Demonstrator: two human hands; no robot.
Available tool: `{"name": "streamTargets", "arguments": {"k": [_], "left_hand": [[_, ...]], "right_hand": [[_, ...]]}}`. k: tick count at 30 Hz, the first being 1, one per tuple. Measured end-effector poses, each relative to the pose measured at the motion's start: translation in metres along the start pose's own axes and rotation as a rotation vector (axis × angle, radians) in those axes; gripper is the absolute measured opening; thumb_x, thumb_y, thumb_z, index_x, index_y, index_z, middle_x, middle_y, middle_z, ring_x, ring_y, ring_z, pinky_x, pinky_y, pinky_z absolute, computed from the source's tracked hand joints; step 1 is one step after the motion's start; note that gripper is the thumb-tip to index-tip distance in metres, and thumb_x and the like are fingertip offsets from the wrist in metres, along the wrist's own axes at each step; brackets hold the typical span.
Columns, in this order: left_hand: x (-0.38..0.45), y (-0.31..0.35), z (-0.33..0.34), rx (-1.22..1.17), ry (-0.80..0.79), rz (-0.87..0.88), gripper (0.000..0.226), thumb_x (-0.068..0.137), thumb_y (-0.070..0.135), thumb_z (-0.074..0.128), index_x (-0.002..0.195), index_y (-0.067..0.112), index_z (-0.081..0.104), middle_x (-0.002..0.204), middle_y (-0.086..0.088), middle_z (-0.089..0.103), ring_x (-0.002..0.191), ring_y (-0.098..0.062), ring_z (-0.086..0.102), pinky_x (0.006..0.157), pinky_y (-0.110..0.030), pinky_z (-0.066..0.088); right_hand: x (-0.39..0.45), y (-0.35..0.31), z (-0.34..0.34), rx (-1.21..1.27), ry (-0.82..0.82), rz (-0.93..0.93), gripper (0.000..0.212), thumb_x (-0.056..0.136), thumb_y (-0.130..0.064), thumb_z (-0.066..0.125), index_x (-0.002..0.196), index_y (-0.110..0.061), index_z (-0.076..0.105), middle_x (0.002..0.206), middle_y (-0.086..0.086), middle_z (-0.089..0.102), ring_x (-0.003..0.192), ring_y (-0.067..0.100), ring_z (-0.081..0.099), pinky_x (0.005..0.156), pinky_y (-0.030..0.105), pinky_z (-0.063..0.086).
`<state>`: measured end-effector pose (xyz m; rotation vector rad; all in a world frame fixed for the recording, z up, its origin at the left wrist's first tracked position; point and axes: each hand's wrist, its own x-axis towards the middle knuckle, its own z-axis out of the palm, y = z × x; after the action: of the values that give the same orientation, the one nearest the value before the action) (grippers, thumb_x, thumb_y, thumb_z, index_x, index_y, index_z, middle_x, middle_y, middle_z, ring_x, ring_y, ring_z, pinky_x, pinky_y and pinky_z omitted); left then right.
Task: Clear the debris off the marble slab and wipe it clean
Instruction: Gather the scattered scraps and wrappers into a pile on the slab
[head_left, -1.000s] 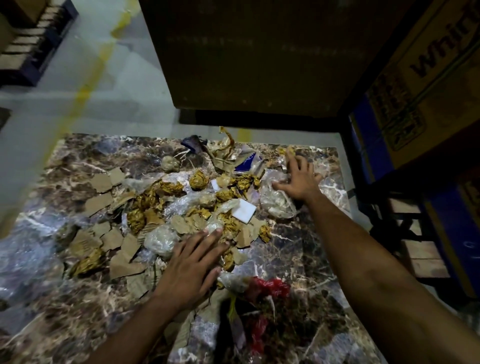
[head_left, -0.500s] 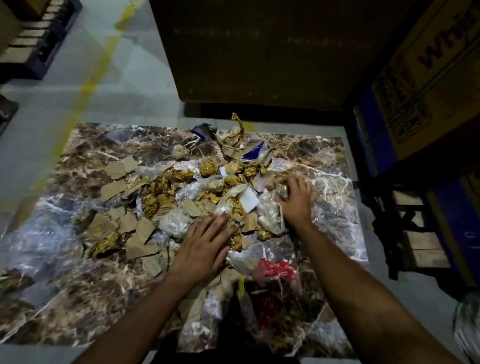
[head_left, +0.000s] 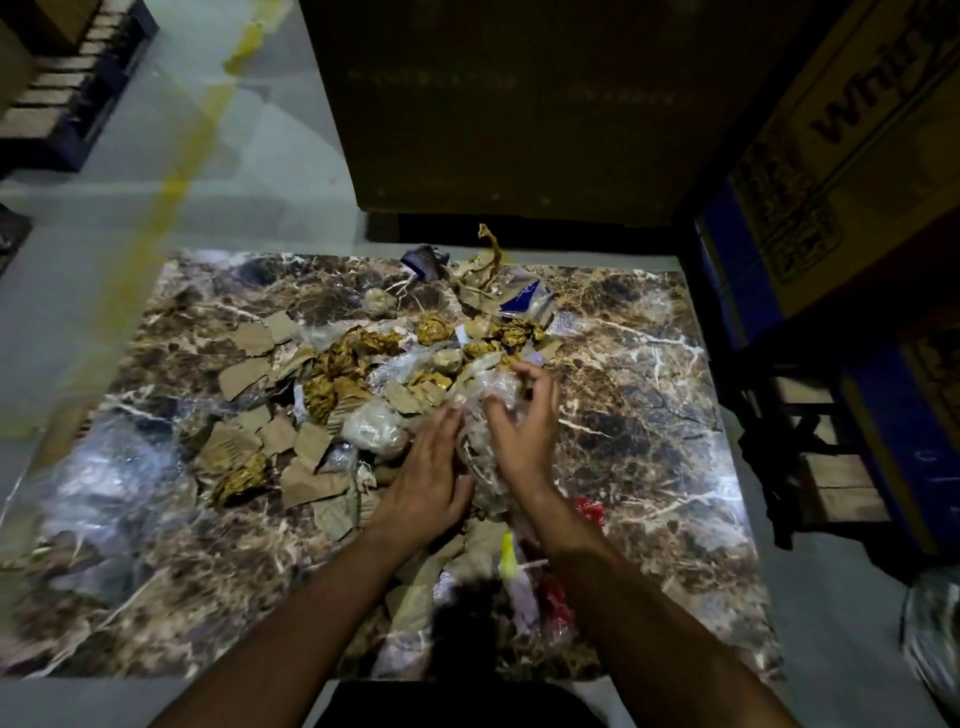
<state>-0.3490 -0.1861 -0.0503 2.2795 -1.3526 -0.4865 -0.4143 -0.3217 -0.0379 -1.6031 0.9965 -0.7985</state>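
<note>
Both hands are bunching clear crinkly plastic (head_left: 491, 400) mid-slab, right hand (head_left: 519, 431) curled round it, left hand (head_left: 428, 478) flat alongside, so I'd guess the loose cardboard scraps (head_left: 311, 447) left on the marble slab (head_left: 649, 415) could slip out or scatter.

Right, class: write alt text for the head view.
Two bare hands, left hand and right hand, gather crumpled clear plastic wrap from scattered brown cardboard scraps and gold foil wads on a brown veined marble slab.
</note>
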Motion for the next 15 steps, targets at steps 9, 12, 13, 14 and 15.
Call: {"name": "streamTargets", "arguments": {"k": [9, 12, 13, 14, 15], "left_hand": [[-0.006, 0.011, -0.04, -0.034, 0.227, -0.285, 0.056, 0.092, 0.025, 0.056, 0.145, 0.014, 0.043, 0.163, -0.01, 0.022, 0.15, -0.027, 0.009, 0.122, -0.053, 0.012], [-0.013, -0.02, -0.049, 0.053, 0.436, -0.423, 0.027, 0.088, 0.03, 0.054, 0.114, 0.023, 0.061, 0.16, -0.008, 0.031, 0.147, -0.033, 0.018, 0.115, -0.061, 0.019], [-0.015, -0.032, -0.05, -0.016, 0.432, -0.464, 0.028, 0.09, 0.033, 0.051, 0.116, 0.024, 0.057, 0.161, -0.008, 0.028, 0.148, -0.034, 0.017, 0.116, -0.059, 0.018], [-0.017, -0.042, -0.049, -0.136, 0.398, -0.491, 0.031, 0.093, 0.038, 0.045, 0.12, 0.025, 0.052, 0.16, -0.009, 0.029, 0.148, -0.034, 0.019, 0.115, -0.057, 0.02], [-0.018, -0.05, -0.049, -0.262, 0.35, -0.493, 0.035, 0.095, 0.043, 0.038, 0.123, 0.025, 0.047, 0.154, -0.01, 0.036, 0.144, -0.034, 0.028, 0.112, -0.053, 0.029]], "right_hand": [[-0.009, -0.031, 0.041, -0.459, -0.379, -0.283, 0.061, 0.089, -0.056, 0.041, 0.148, -0.038, 0.04, 0.164, -0.003, 0.027, 0.146, 0.02, 0.026, 0.117, 0.058, 0.02], [-0.016, -0.035, 0.055, -0.725, -0.517, -0.373, 0.065, 0.093, -0.067, 0.034, 0.152, -0.039, 0.032, 0.169, -0.003, 0.013, 0.152, 0.024, 0.016, 0.118, 0.063, 0.015], [-0.019, -0.038, 0.06, -0.769, -0.544, -0.403, 0.066, 0.094, -0.069, 0.031, 0.153, -0.04, 0.029, 0.17, -0.002, 0.01, 0.153, 0.025, 0.014, 0.118, 0.065, 0.014], [-0.022, -0.04, 0.065, -0.8, -0.563, -0.425, 0.066, 0.095, -0.072, 0.027, 0.153, -0.041, 0.027, 0.171, -0.002, 0.008, 0.154, 0.026, 0.011, 0.118, 0.067, 0.014], [-0.025, -0.042, 0.07, -0.826, -0.578, -0.441, 0.066, 0.096, -0.073, 0.021, 0.154, -0.043, 0.026, 0.171, -0.001, 0.006, 0.155, 0.027, 0.01, 0.117, 0.068, 0.013]]}}
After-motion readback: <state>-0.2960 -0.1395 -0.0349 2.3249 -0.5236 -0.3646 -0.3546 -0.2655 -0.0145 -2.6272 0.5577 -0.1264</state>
